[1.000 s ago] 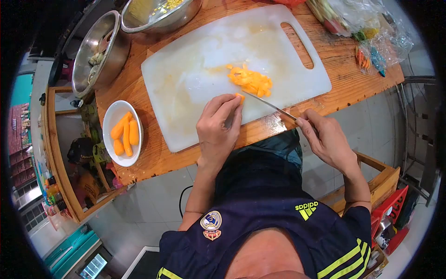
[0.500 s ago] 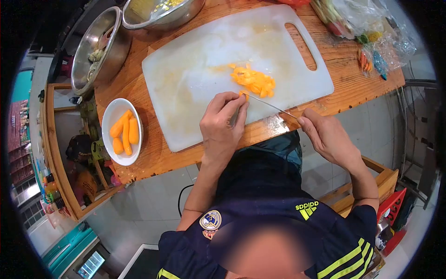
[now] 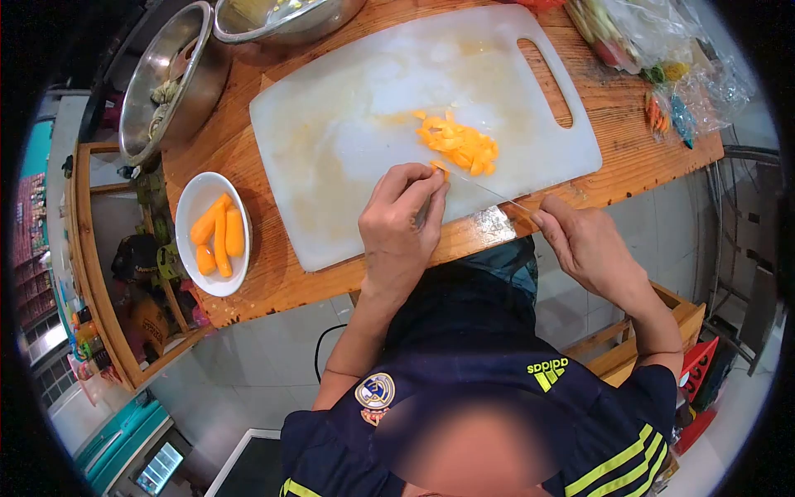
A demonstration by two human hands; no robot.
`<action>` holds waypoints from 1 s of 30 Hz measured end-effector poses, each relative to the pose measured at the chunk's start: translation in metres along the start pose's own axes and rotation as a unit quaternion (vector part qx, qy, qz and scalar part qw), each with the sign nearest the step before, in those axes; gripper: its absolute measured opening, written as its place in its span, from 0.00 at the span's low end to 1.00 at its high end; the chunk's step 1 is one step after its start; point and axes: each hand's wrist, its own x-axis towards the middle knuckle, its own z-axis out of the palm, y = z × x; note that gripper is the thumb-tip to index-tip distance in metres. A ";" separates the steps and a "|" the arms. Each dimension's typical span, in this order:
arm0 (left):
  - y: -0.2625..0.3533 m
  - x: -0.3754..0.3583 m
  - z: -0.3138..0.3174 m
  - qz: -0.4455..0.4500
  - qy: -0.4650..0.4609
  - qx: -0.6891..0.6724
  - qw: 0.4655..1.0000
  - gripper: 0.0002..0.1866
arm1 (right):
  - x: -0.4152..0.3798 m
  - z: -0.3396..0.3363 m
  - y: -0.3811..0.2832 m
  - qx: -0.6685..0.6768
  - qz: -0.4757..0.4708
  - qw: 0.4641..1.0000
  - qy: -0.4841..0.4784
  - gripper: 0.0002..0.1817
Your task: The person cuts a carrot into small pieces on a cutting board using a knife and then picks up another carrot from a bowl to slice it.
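My left hand [image 3: 404, 217] rests at the near edge of the white cutting board [image 3: 331, 166], its curled fingers pinching a small orange piece [image 3: 440, 168]. In my right hand [image 3: 592, 248] is the handle of a thin knife [image 3: 497, 195], held over the table's front edge. The blade points left, and its tip is at the orange piece by my left fingertips. Just beyond the blade lies a small pile of chopped orange pieces [image 3: 460, 143] on the board.
A white bowl [image 3: 185, 248] with several peeled orange pieces stands left on the wooden table [image 3: 273, 291]. Metal bowls [image 3: 190, 108] are at the back left. Plastic bags with vegetables [image 3: 654, 41] lie back right. A wooden stool [image 3: 662, 319] is below right.
The view has shifted slightly. Both hands keep nearly the same pose, with the knife blade still at the orange piece.
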 end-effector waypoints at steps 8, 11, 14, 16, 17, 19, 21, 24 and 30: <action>0.001 0.001 0.000 -0.002 0.002 -0.002 1.000 0.08 | 0.021 0.019 -0.003 -0.019 -0.046 0.998 0.031 0.15; 0.001 0.001 0.000 0.001 0.007 0.006 1.000 0.08 | 0.020 0.022 0.002 0.007 -0.037 0.999 0.034 0.16; 0.001 -0.001 0.001 -0.011 0.013 0.001 1.000 0.07 | 0.014 0.011 0.008 0.073 -0.034 0.996 0.032 0.16; 0.002 0.000 0.000 -0.017 0.008 -0.002 1.000 0.07 | 0.008 0.011 0.010 0.089 -0.039 0.995 0.039 0.16; 0.002 0.001 0.001 -0.013 0.007 -0.009 1.000 0.07 | 0.006 0.010 0.010 0.096 -0.042 0.993 0.044 0.16; -0.002 0.000 0.001 -0.009 0.010 -0.018 1.000 0.07 | 0.004 0.005 0.008 0.078 -0.030 0.996 0.021 0.16; -0.002 0.000 0.001 -0.009 0.011 -0.019 1.000 0.08 | 0.005 0.000 0.005 0.067 -0.022 0.997 0.002 0.15; 0.000 0.001 0.000 -0.010 0.009 -0.016 1.000 0.08 | 0.008 -0.002 0.003 0.050 -0.026 0.998 -0.008 0.15; -0.001 0.000 0.001 -0.007 0.007 -0.015 1.000 0.07 | 0.020 0.020 -0.006 -0.029 -0.036 0.998 0.038 0.18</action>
